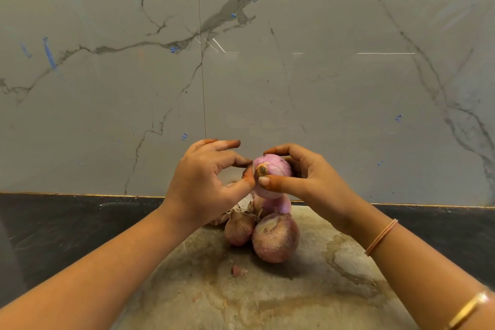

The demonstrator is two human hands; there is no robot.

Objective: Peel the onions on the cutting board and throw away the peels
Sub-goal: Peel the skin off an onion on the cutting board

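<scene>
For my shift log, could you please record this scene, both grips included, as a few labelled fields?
held onion: mostly peeled, in the air
right grip: holds the held onion
left grip: pinches at its root end
cutting board: stained; larger onion and smaller onion rest on it, skins on
peels: loose pile behind them; scrap lies in front

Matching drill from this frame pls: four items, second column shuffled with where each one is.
Items:
1. held onion
2. big onion
3. peel scrap
4. bangle

Places:
A. alone on the board, nearest the camera
B. on the right forearm
C. off the board, gripped by the right hand, left hand pinching at its root end
D. resting on the board, touching a smaller onion

Pairs: 1-C, 2-D, 3-A, 4-B
</scene>
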